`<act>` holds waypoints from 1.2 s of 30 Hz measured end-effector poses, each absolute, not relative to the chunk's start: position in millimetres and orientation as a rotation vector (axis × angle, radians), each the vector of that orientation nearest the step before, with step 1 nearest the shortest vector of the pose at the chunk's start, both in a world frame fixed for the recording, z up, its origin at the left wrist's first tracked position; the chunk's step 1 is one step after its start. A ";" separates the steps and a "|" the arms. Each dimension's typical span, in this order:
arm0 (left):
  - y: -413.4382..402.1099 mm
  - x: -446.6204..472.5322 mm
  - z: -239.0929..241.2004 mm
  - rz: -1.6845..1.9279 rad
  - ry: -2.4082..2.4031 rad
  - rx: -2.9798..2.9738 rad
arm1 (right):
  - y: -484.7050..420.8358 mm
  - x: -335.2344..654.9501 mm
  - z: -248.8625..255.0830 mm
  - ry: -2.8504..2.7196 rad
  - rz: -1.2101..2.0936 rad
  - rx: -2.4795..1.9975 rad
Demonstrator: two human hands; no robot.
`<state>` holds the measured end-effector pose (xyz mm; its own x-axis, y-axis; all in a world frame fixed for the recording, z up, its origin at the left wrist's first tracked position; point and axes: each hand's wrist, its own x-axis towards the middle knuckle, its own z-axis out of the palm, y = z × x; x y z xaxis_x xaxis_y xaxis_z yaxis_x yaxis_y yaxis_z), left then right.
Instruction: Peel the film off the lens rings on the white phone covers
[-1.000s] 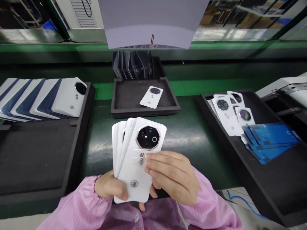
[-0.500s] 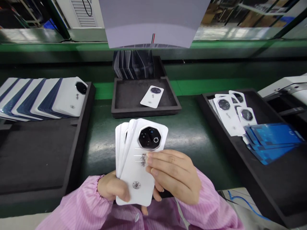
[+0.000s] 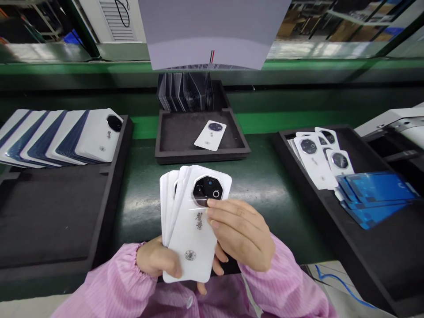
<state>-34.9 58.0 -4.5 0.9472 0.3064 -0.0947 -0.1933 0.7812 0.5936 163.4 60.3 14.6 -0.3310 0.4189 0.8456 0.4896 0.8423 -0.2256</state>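
Observation:
My left hand point(image 3: 160, 260) is closed around a fanned stack of white phone back panels, its thumb on the front and fingertips showing at the lower right edge. The top panel point(image 3: 185, 236) faces me, with a dark octagonal camera area point(image 3: 202, 187), dark lettering and a round emblem. My right hand point(image 3: 243, 229) lies over the panel's right side, fingers extended side by side. Its fingertips touch the surface at the camera area's lower edge. The right thumb is hidden.
A left tray point(image 3: 114, 176) holds a row of white panels point(image 3: 96, 137). The middle tray point(image 3: 202, 157) carries one white panel point(image 3: 211, 135) and upright dark panels point(image 3: 185, 92). White panels point(image 3: 314, 163) and blue-faced panels point(image 3: 377, 192) lie in the right tray point(image 3: 334, 238).
My right fingertips have moved up the top panel, from beside the lettering to the camera area's lower edge. My left hand keeps its hold on the stack.

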 end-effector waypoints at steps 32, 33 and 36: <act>71.3 -56.3 20.9 0.877 0.412 0.658 | 110.6 168.2 -36.9 -1.392 0.809 -1.390; 70.8 -55.0 19.3 0.855 0.418 0.647 | 109.7 159.4 -38.4 -1.425 0.781 -1.411; 67.6 -49.4 12.6 0.693 0.446 0.674 | 107.6 150.4 -36.7 -1.455 0.609 -1.426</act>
<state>-49.4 67.6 12.6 0.6912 0.7061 -0.1539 -0.4328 0.5750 0.6943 150.4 107.6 -36.7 0.1594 0.9444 0.2877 0.4576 0.1876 -0.8692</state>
